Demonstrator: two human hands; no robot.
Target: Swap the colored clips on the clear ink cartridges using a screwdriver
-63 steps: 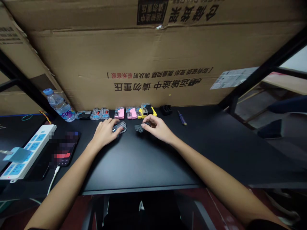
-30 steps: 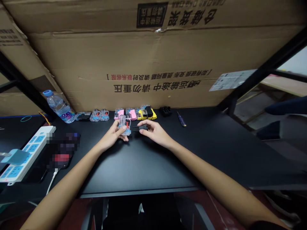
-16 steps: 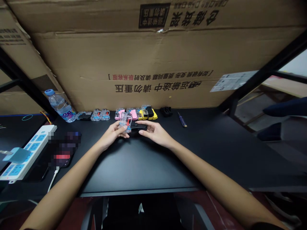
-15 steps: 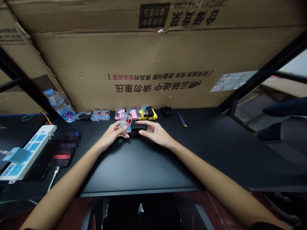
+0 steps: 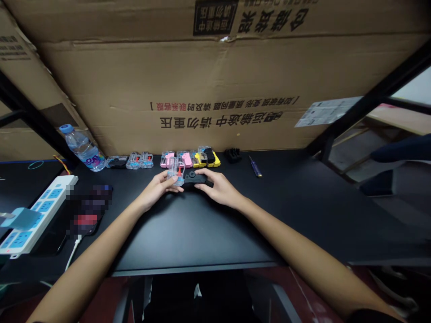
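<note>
My left hand (image 5: 157,190) holds a small clear plastic piece with a red and blue insert (image 5: 175,171) upright, just above the black desk (image 5: 202,224). My right hand (image 5: 218,188) grips a flat black plastic piece (image 5: 197,178), its fingers curled round it. The two pieces sit side by side and almost touch. Behind them, along the cardboard wall, lies a row of similar small pieces: pink ones (image 5: 175,159), yellow and black ones (image 5: 206,157), and clear ones (image 5: 139,160).
A big cardboard box (image 5: 218,89) stands along the back of the desk. At the left are a water bottle (image 5: 82,148), a white power strip (image 5: 32,215) and a phone (image 5: 88,211) on a cable. A screwdriver (image 5: 255,165) and a black part (image 5: 232,154) lie at the right.
Both hands lifted their pieces off the desk and brought them together. The clear piece now stands upright. The black piece has turned in my right hand and lies closer to the clear one.
</note>
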